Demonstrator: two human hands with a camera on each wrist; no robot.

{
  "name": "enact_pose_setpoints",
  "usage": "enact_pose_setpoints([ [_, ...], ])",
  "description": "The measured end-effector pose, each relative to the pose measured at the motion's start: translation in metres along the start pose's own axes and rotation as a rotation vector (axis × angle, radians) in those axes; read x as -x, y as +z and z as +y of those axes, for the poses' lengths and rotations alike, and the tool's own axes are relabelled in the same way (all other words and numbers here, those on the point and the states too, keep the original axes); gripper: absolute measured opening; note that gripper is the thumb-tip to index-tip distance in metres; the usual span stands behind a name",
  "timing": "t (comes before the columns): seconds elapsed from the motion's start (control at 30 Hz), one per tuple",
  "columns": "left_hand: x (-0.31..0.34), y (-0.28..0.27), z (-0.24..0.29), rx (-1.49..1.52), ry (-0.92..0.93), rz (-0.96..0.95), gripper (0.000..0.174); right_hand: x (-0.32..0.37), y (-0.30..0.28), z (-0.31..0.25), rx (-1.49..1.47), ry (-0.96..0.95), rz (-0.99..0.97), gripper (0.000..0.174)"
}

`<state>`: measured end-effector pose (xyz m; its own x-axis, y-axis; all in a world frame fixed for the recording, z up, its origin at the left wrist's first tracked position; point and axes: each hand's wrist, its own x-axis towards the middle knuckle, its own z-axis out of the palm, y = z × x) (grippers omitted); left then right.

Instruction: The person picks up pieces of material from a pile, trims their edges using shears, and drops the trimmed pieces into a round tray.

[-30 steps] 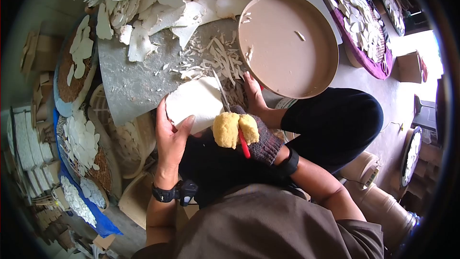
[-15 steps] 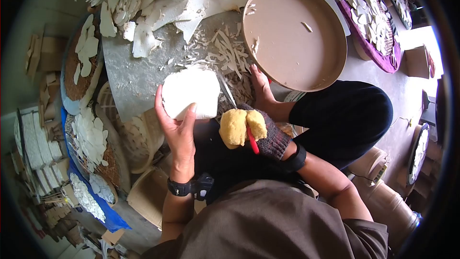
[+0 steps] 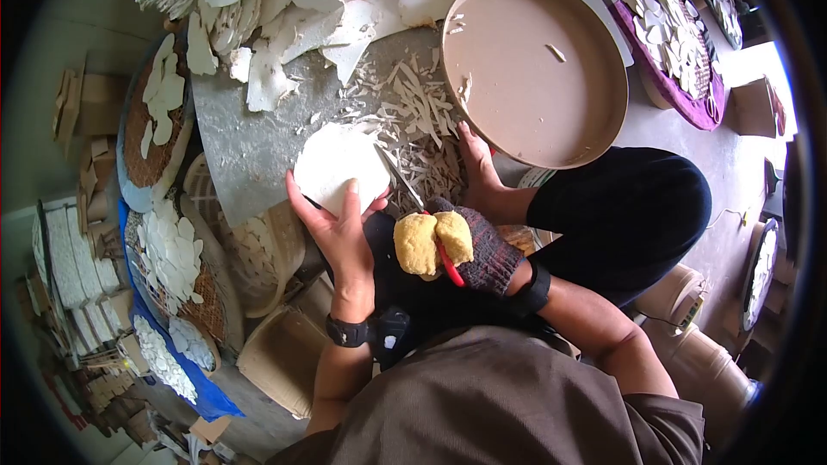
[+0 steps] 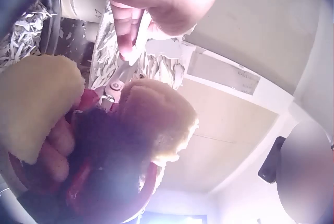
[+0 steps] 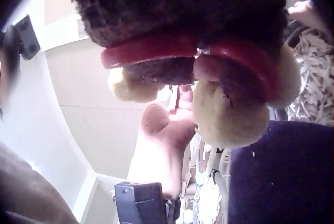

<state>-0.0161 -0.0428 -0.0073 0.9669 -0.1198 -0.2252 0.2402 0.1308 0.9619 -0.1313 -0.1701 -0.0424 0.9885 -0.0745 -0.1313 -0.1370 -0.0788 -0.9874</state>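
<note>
My left hand [image 3: 340,228] pinches a flat white slice [image 3: 340,164] between the thumb on top and the fingers beneath. My right hand [image 3: 495,250], in a dark knitted glove, grips pruning shears [image 3: 405,181] with red handles. Lumps of yellow foam [image 3: 417,244] wrap the handles and partly hide the grip. The blades point up and left, right at the slice's right edge. In the left wrist view the shears' pivot [image 4: 116,85] shows below the bare left hand [image 4: 151,4]. The right wrist view has the foam [image 5: 229,114] and a red handle [image 5: 151,49] under the glove.
Long white offcuts [image 3: 413,103] lie on a grey sheet [image 3: 233,138]. Beyond stands a pile of white slices [image 3: 293,26]. A round tan tray [image 3: 534,69] holds a few slivers, with a bare foot [image 3: 482,168] beside its rim. Baskets of slices [image 3: 168,250] stand at left.
The left hand has shifted slightly right with the slice, which has turned a little and come back beside the blades. The right hand keeps its grip on the shears.
</note>
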Motion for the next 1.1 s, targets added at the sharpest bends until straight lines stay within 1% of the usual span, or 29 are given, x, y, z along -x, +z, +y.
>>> enact_pose_setpoints([
  [0.07, -0.006, -0.003, 0.001, 0.018, 0.015, -0.038, 0.074, 0.000, 0.000, -0.001, 0.026, -0.036, 0.020, 0.041],
  [0.17, -0.007, -0.011, 0.002, 0.002, -0.028, -0.197, 0.075, -0.003, -0.002, 0.000, 0.112, -0.058, 0.029, 0.040],
  [0.2, -0.007, -0.011, 0.002, -0.008, -0.021, -0.202, 0.075, -0.005, -0.003, 0.001, 0.148, -0.059, 0.027, 0.040],
  [0.23, -0.007, -0.010, 0.002, -0.018, -0.013, -0.207, 0.075, -0.004, -0.006, -0.001, 0.101, -0.083, 0.036, 0.036],
  [0.33, -0.008, -0.012, 0.003, -0.020, -0.033, -0.242, 0.076, -0.002, -0.005, -0.003, -0.054, -0.024, 0.038, 0.035],
  [0.43, -0.012, -0.019, 0.005, -0.066, -0.068, -0.281, 0.077, -0.002, -0.005, 0.000, -0.059, -0.066, 0.033, 0.034],
  [0.5, -0.016, -0.021, 0.009, -0.099, -0.078, -0.323, 0.078, -0.002, -0.006, -0.005, -0.033, -0.033, 0.028, 0.034],
  [0.6, -0.016, -0.022, 0.008, -0.199, 0.057, -0.372, 0.081, -0.003, -0.008, 0.000, 0.007, -0.028, 0.021, 0.035],
  [0.63, -0.018, -0.027, 0.005, -0.197, 0.038, -0.388, 0.081, -0.004, -0.008, 0.002, 0.019, -0.037, 0.019, 0.035],
  [0.73, -0.024, -0.032, 0.003, -0.167, -0.026, -0.418, 0.080, -0.003, -0.007, -0.005, -0.095, -0.076, 0.034, 0.035],
  [0.8, -0.019, -0.027, 0.011, -0.115, -0.084, -0.414, 0.080, -0.002, -0.005, -0.003, -0.075, -0.094, 0.047, 0.034],
  [0.83, -0.018, -0.026, 0.016, -0.136, -0.099, -0.435, 0.081, -0.002, -0.005, -0.003, -0.064, -0.103, 0.054, 0.034],
  [0.9, -0.018, -0.026, 0.022, -0.178, -0.125, -0.478, 0.082, -0.002, -0.009, -0.005, 0.034, -0.070, 0.044, 0.033],
  [0.97, -0.016, -0.025, 0.021, -0.162, -0.149, -0.482, 0.082, -0.005, -0.012, -0.001, 0.125, -0.064, 0.033, 0.033],
  [1.07, -0.018, -0.028, 0.024, -0.175, -0.191, -0.510, 0.082, -0.003, -0.014, 0.003, 0.076, -0.137, 0.035, 0.034],
  [1.1, -0.020, -0.029, 0.025, -0.181, -0.206, -0.523, 0.082, -0.003, -0.014, 0.003, 0.073, -0.117, 0.036, 0.035],
])
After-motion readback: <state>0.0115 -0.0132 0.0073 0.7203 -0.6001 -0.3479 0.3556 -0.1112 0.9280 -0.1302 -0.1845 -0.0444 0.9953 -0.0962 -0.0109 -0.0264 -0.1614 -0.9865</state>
